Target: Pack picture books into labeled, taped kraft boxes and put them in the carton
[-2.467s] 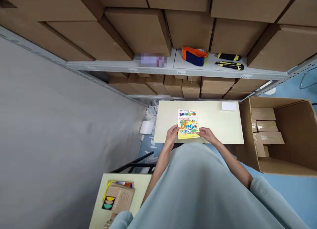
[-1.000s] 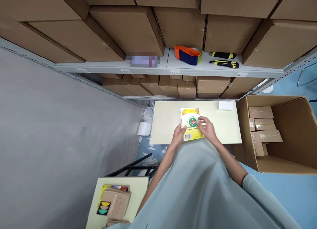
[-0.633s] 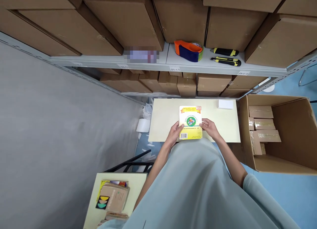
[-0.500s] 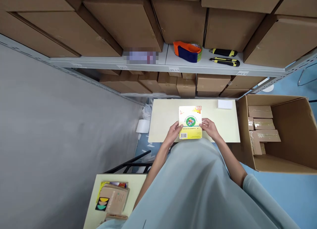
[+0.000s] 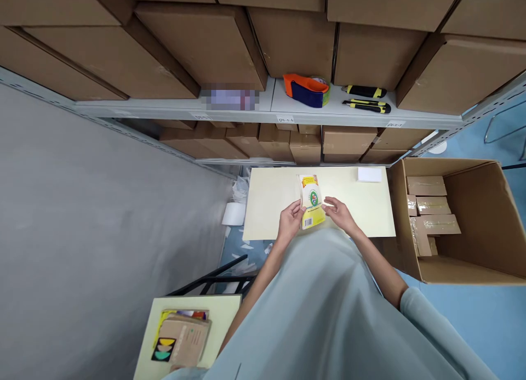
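A thin white and yellow book (image 5: 312,204), with a green round emblem and a barcode on its cover, is held tilted above the pale table (image 5: 267,204), close to my body. My left hand (image 5: 291,218) pinches it by the left edge, thumb on the cover. At the opposite edge, the fingertips of my right hand (image 5: 340,213) are closed on the book's side. The inside pages are hidden from view.
A large open carton (image 5: 485,215) with several small cardboard boxes stands on the right. A white box (image 5: 369,174) lies on the table's far side. Utility knives (image 5: 365,97) and an orange-blue band (image 5: 306,90) rest on the shelf. More books (image 5: 183,336) sit lower left.
The book has turned from facing me flat to a slanted angle, so its cover looks narrower. My right hand has moved left with its edge.
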Demonstrator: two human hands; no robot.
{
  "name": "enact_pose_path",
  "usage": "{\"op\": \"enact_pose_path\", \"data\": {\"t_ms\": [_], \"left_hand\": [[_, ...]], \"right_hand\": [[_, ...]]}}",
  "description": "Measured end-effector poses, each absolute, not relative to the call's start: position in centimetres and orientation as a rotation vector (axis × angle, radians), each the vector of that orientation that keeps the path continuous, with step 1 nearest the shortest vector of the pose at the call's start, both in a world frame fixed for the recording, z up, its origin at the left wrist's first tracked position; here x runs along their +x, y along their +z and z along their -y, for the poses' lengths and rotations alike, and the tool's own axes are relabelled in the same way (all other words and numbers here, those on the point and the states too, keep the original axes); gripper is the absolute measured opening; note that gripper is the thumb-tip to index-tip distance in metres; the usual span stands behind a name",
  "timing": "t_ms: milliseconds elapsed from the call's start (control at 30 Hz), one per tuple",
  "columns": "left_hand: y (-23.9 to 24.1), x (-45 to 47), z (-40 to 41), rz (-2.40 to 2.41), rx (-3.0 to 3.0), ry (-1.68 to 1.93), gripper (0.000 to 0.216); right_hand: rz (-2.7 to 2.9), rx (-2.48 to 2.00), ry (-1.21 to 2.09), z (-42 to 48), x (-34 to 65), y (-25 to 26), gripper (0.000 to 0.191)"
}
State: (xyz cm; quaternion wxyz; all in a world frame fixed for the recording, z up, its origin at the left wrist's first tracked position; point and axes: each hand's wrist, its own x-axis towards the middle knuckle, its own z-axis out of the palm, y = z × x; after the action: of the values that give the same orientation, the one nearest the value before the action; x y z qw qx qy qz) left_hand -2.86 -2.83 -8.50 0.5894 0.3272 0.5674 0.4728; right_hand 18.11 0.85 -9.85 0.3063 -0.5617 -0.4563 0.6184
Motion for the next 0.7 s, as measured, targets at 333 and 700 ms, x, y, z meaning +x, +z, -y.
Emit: {"op": "enact_pose_path", "data": {"t_ms": [333,700], "left_hand": [[-6.4,-0.1,4.5,-1.514,1.137,0.903,0.048],[-8.7,-6.5,3.6,-1.480,0.798,1.069,0.078]], "right_hand": [[1.253,-1.321,1.592,-0.6,14.4,-7.5,0.058],[1.113,-1.280,1.889,-0.6,19.2,-6.1,0.068]]}}
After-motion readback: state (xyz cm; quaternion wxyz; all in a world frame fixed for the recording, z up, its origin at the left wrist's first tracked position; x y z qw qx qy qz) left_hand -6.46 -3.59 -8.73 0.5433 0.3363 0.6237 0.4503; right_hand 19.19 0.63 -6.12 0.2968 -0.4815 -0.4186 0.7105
